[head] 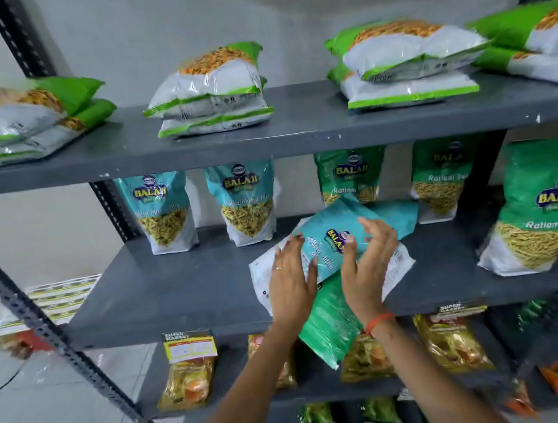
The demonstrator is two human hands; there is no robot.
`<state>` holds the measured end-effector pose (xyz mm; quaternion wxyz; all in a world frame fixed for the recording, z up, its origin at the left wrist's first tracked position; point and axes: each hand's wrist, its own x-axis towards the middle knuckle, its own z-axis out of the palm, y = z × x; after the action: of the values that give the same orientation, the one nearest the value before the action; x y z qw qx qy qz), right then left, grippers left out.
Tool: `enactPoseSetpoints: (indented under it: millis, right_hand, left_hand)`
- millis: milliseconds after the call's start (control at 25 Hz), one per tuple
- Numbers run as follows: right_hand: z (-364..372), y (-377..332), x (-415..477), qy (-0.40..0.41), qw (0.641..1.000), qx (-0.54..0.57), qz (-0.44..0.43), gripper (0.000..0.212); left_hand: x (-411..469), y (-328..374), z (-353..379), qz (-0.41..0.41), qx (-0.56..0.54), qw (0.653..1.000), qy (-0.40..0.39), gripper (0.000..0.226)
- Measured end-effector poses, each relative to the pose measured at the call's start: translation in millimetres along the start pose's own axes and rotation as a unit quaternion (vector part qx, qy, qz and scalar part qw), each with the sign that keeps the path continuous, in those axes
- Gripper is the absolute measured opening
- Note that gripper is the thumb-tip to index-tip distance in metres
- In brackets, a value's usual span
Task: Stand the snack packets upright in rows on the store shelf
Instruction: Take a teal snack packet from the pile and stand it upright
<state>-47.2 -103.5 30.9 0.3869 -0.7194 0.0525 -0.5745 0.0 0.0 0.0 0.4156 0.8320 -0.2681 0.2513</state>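
Head view: teal Balaji packet (335,236) pinched between left hand (290,279) and right hand (368,267), fingers spread, near middle shelf (177,301) front edge for standing upright.

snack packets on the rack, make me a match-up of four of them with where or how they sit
Things:
1. blue packet under the hands
2. green packet below it
3. white and green packs
4. big green packet at far right

States:
A. stacked flat on the top shelf
B. hanging over the middle shelf's front edge
C. standing at the middle shelf's front right
D. lying tilted on the middle shelf, both hands on it

Pairs: 1-D, 2-B, 3-A, 4-C
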Motion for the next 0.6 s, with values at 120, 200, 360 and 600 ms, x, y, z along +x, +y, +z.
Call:
enactPoseSetpoints:
  millis: [120,200,360,600]
  right_hand:
    - [4,30,-28,0.015,0.972,0.037,0.234,0.028]
    - [10,45,-41,0.001,0.906,0.107,0.41,0.029]
    - [23,60,-35,-0.069,0.814,0.21,0.538,0.034]
    - [50,73,-30,-0.167,0.744,0.323,0.561,0.031]
  left_hand:
    - [-18,-20,23,0.018,0.037,0.994,-0.101,0.043]
    - [-24,-26,37,0.023,0.067,0.988,-0.138,0.036]
    - [-19,-25,50,0.028,0.118,0.989,-0.085,0.026]
    - [5,-20,18,-0.124,-0.051,0.989,0.058,0.029]
